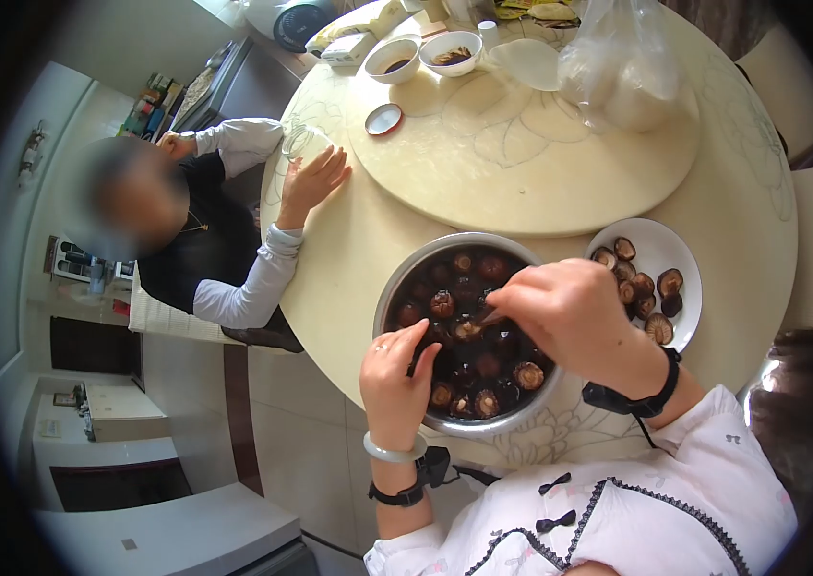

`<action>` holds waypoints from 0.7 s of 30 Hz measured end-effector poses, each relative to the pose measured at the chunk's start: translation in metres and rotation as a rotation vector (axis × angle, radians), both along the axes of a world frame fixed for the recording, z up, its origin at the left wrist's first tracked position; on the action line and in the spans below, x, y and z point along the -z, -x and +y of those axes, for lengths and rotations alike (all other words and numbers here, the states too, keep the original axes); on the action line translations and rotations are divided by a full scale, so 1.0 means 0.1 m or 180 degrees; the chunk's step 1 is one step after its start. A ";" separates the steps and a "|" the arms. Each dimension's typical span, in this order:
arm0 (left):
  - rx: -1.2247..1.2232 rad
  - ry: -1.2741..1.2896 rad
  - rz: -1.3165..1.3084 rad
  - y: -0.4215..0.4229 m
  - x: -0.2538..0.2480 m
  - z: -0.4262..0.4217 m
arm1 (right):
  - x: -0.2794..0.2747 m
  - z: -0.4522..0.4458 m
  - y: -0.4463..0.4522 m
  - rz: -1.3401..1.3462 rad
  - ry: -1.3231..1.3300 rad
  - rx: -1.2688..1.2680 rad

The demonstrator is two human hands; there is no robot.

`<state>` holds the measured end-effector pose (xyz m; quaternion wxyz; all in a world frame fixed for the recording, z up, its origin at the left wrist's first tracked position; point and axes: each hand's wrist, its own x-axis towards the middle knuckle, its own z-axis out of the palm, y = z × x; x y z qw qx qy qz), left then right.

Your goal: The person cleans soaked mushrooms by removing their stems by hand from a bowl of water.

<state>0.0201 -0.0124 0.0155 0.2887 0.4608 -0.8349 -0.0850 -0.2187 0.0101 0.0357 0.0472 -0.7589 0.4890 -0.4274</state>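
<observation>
A metal basin [398,264] of dark water stands at the table's near edge, with several shiitake mushrooms [487,403] floating in it. My right hand [570,312] reaches over the basin from the right. Its thumb and fingers pinch a shiitake mushroom at the water, mostly hidden by the fingertips. At the basin's left rim is my left hand [395,377], its thumb apart from its curved fingers and nothing visible between them. A white plate [687,322] right of the basin holds several more shiitake mushrooms.
Across the round table [320,298] sits a person [219,216] with one hand raised at the edge. The raised turntable [522,206] carries a jar lid [383,119], two white bowls [452,55] and a clear plastic bag [622,72].
</observation>
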 end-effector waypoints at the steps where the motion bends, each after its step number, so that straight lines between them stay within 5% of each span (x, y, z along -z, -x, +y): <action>1: 0.0004 -0.0244 -0.0141 0.00 0.01 0.00 | -0.04 0.02 0.07 0.0142 -0.0149 0.0177; 9: 0.0184 -0.0178 -0.0795 0.12 0.09 -0.05 | -0.26 0.24 0.70 0.1105 -0.1000 0.0846; 16: 0.0107 -0.0877 -0.0325 0.08 0.12 -0.04 | 0.14 -0.05 0.06 0.0267 -0.1024 -0.0187; 21: 0.0127 -0.1549 0.0845 0.03 0.16 -0.02 | 0.44 -0.10 -0.34 0.0190 -0.1224 -0.0477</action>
